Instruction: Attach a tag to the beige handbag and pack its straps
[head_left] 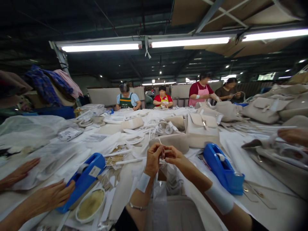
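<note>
Head view: a thin pale cord (160, 141) was pinched by closed fingertips of the left hand (154, 156) and right hand (173, 156), above a beige bag (176, 210), presumably to steady so slight a piece.

From where I stand, both forearms (194, 175) angle inward, the left hand (153, 157) and right hand (173, 156) close together, fingertips pinched.

Our left hand (153, 158) and right hand (174, 156) meet above a beige bag (179, 210), fingertips pinched at a thin pale string (160, 141). One blue tape dispenser (83, 181) lies to our left, near another person's hand (49, 196); a second dispenser (222, 168) stands right. Across the counter (286, 205) we see four co-workers (163, 100)
</note>
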The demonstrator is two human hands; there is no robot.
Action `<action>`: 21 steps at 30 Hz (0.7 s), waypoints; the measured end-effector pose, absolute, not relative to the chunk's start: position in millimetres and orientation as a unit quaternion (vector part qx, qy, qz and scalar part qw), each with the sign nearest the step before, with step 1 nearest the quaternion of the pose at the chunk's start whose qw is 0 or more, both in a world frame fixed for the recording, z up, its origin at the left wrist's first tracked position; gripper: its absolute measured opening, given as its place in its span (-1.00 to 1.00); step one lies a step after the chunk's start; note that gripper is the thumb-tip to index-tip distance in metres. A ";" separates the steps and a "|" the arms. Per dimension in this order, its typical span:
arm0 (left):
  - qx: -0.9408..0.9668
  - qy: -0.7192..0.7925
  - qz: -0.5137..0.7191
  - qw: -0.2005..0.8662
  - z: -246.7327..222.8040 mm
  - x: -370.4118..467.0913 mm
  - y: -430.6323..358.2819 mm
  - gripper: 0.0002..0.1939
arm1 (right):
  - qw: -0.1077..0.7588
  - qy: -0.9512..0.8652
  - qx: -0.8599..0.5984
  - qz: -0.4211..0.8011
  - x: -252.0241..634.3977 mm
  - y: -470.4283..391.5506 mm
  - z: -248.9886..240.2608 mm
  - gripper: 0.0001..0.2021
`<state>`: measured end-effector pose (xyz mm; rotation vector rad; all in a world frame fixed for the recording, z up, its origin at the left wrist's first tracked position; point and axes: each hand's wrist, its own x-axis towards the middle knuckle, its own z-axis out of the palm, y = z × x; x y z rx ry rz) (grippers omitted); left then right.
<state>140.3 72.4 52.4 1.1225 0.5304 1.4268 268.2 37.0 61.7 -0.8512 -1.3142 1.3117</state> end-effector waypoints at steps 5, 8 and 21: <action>0.478 0.225 0.626 0.574 52.9 136.5 74.5 -0.72 | 0.525 -0.540 -0.352 0.556 250.9 43.9 51.3 -0.58; 0.476 0.225 0.627 0.574 51.6 134.5 75.7 -0.73 | 0.527 -0.541 -0.353 0.552 243.8 44.5 50.6 -0.61; 0.503 0.270 0.681 0.459 54.5 127.7 79.8 -0.82 | 0.560 -0.519 -0.420 0.490 222.6 51.3 38.4 -0.58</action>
